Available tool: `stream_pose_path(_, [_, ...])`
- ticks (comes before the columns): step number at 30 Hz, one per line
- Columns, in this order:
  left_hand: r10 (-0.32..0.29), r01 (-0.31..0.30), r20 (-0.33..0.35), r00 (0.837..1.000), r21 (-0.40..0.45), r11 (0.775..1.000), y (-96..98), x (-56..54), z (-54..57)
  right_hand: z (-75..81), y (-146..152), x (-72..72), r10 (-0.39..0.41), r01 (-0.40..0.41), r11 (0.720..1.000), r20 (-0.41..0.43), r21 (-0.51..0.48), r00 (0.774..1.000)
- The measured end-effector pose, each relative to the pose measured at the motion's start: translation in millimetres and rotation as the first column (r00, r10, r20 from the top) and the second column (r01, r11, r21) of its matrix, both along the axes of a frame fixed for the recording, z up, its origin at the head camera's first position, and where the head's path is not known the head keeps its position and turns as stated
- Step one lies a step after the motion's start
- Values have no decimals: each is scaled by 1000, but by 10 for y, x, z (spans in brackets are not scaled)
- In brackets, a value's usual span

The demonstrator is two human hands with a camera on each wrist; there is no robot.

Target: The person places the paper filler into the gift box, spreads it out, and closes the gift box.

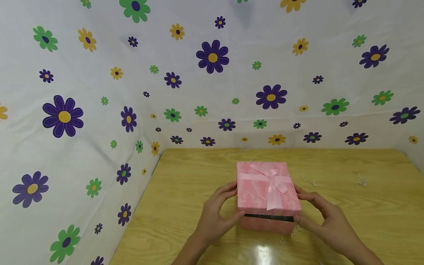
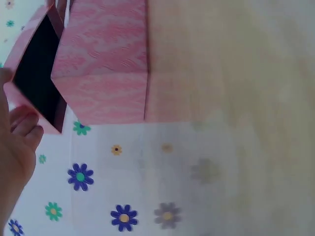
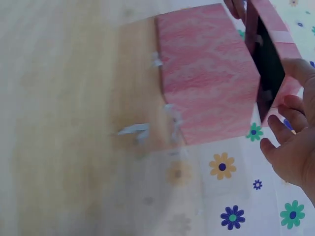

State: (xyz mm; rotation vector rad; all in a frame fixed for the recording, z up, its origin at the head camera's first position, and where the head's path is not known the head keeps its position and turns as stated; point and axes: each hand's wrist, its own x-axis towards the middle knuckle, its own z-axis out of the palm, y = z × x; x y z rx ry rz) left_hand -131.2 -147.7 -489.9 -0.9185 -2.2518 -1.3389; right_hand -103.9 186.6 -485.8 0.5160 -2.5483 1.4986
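Note:
A pink patterned gift box lid (image 1: pixel 253 197) with a ribbon bow sits slightly raised over its pink box base (image 1: pixel 266 225). Along the front a dark gap shows between them. My left hand (image 1: pixel 213 215) grips the lid's left side, thumb at the front corner. On the opposite side my right hand (image 1: pixel 331 222) holds the lid, its thumb near the front right corner. Both wrist views show the lid's dark inside (image 2: pixel 37 73), tilted away from the base, which stands on the table. What the base contains is hidden.
Thin white shreds (image 1: pixel 361 180) lie scattered on the wood-grain table (image 1: pixel 185 184), some close to the box's right side. A white cloth with printed flowers (image 1: pixel 212 95) hangs along the table's back and left edges.

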Motion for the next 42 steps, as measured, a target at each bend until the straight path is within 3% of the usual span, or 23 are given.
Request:
stream_pose_path(4, [-43,40,-68,997,-53,998,-52,4,-54,-80,-14,73,-14,17,999,-73,51,997])
stream_pose_path(11, [-42,39,-15,999,-175,984,-101,58,-93,-155,-39,100,15,-8,998,-109,68,994])
stream_pose_path(17, [-24,46,107,994,-213,976,-71,86,-110,-163,-35,88,33,-28,999,-116,46,993])
stream_pose_path(24, [28,-5,76,997,-296,955,-19,117,-140,-204,-27,88,29,-24,999,-115,47,993])
stream_pose_path(34, [60,-8,139,989,-349,937,23,134,-170,-300,-20,85,8,0,996,-90,88,996])
stream_pose_path(42, [66,-12,161,985,-320,947,50,122,-177,-316,-9,58,-3,12,993,-72,116,997])
